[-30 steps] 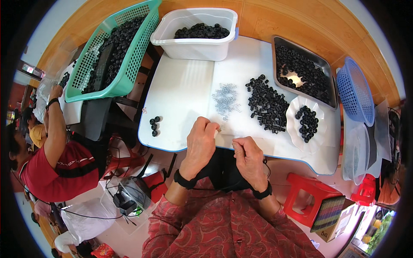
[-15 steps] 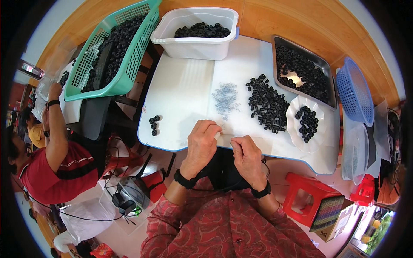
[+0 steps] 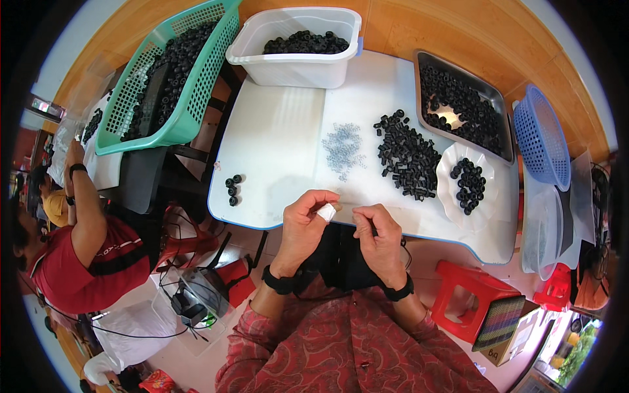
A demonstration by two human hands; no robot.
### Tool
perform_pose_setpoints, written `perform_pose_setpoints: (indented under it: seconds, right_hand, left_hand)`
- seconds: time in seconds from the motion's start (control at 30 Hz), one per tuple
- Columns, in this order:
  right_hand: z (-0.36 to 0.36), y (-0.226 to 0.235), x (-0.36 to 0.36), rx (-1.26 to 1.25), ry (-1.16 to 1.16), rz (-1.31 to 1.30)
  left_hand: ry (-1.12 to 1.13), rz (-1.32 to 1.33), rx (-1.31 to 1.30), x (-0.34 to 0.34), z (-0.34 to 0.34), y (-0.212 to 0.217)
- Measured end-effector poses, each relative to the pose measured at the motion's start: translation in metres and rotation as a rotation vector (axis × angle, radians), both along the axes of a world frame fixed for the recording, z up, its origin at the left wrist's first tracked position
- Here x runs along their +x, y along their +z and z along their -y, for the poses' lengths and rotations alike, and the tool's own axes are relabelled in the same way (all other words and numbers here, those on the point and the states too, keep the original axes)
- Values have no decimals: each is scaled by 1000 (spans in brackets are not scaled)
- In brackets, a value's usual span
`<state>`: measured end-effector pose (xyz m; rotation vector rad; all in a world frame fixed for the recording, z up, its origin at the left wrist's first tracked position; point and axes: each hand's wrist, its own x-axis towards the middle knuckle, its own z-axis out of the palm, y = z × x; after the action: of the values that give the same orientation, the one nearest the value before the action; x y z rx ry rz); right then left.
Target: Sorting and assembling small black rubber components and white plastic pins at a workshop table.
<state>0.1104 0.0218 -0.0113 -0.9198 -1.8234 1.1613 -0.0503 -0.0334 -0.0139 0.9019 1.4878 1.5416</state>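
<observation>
Both hands are close together over the front edge of the white table (image 3: 275, 144). My left hand (image 3: 303, 226) is closed in a pinch, and a small white piece (image 3: 326, 211), like tape or cloth, shows at its thumb; whether it is wrapped on or held is unclear. My right hand (image 3: 381, 239) is pinched too, thumb against curled fingers, and anything in it is too small to name. Beyond the hands lie a scatter of tiny clear bits (image 3: 343, 149) and a heap of small black cylindrical parts (image 3: 407, 157). Several round black parts (image 3: 233, 190) stand at the left.
Right of the heap is a white scalloped plate (image 3: 449, 213) of black parts, with a metal tray (image 3: 462, 139) behind. A white tub (image 3: 295, 73) and green basket (image 3: 187, 121) hold more. A blue basket (image 3: 540, 137) and red stool (image 3: 452, 308) are right; a co-worker (image 3: 92, 255) sits left.
My left hand has turned, so the white piece at its thumb shows more fully. My right hand stays nearly in place, its fingers slightly shifted.
</observation>
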Motion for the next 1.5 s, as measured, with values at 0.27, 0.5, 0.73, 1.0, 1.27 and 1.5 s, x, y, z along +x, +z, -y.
perform_pose_setpoints:
  seconds: [0.27, 0.5, 0.73, 1.0, 1.27, 1.5]
  right_hand:
    - [-3, 12, -2, -56, 26, -97]
    - [-4, 9, 0, -17, 31, -111]
    - [-4, 13, 1, 11, -22, -95]
    - [-3, 5, 3, -196, -30, -174]
    - [-1, 5, 2, -356, -42, -230]
    - [-9, 12, 11, -151, -47, -87]
  left_hand:
    - [-111, 232, -59, 2, 4, 4]
    - [-123, 239, -67, 8, 3, 2]
    - [-136, 224, -69, 16, 3, 11]
    - [-127, 173, 14, 22, 0, 8]
    - [-83, 116, 17, 28, -3, 1]
    - [-72, 142, -22, 31, -5, 1]
